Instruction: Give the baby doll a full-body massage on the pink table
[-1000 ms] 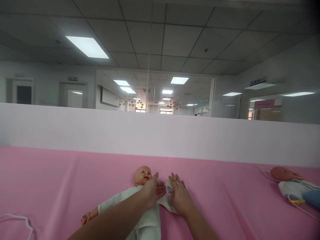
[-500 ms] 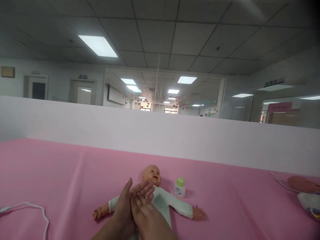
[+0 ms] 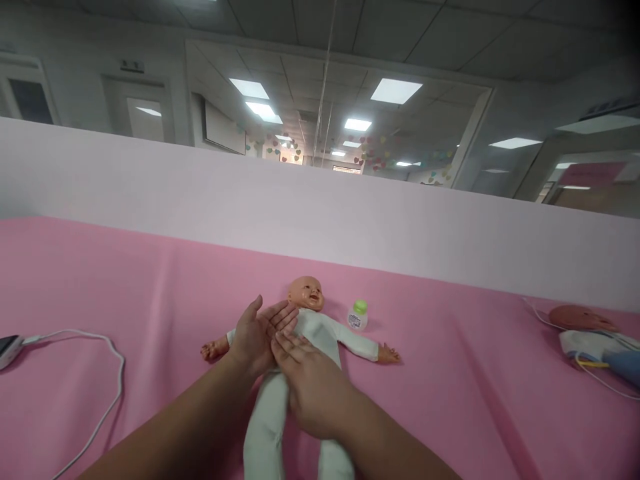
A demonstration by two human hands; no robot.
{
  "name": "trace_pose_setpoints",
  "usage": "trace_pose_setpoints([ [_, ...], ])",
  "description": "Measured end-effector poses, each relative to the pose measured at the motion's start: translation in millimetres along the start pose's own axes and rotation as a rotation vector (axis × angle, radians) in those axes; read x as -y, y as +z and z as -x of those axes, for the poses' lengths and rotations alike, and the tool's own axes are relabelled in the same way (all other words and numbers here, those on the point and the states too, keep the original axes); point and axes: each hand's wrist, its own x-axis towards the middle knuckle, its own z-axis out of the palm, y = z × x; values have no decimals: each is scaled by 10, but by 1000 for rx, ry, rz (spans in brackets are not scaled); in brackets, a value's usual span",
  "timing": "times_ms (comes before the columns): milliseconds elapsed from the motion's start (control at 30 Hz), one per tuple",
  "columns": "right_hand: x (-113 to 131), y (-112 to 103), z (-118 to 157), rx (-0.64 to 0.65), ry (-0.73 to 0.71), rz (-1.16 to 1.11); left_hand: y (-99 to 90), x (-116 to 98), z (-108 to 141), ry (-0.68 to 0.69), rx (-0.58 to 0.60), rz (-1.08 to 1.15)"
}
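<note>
the plastic baby doll in a white cloth romper (image 3: 320, 330) lies on its back near the middle of the pink tablecloth (image 3: 150, 280), head toward the far white partition wall (image 3: 320, 207), arms spread out to both sides. my left hand (image 3: 257, 337) is open, palm turned up and inward, fingers together, resting against the doll's chest and shoulder on my left. my right hand (image 3: 313, 387) is open too, flat and palm down, laid over the doll's belly, its fingertips touching the left palm. neither hand grips anything.

just beside the doll's head, on my right, stands a small white bottle with a green cap (image 3: 358, 316), apart from the doll's sleeve. a white cable (image 3: 107, 347) loops across the cloth at far left, running to a dark device (image 3: 9, 348) at the edge. well apart at far right lies a second doll with wires and a blue item on it (image 3: 585, 330).
</note>
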Motion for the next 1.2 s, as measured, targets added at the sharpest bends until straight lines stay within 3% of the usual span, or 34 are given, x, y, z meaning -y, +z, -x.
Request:
trace_pose_setpoints([
  [233, 139, -42, -7, -50, -61, -24, 81, 100, 59, 8, 78, -28],
  [433, -35, 14, -89, -73, 85, 43, 186, 209, 137, -81, 31, 28],
  [567, -35, 1, -89, -69, 114, 85, 155, 112, 119, -32, 39, -1],
  [733, 119, -14, -50, -9, 30, 137, 63, -30, 61, 63, 13, 3],
  [900, 219, 9, -38, -31, -38, 117, 44, -12, 64, 12, 74, 43],
  [1033, 174, 35, -56, -80, -30, 115, 135, 73, 133, -17, 94, 74],
  [1200, 32, 68, -99, -116, 58, 131, 279, 215, 232, -71, 20, 109],
])
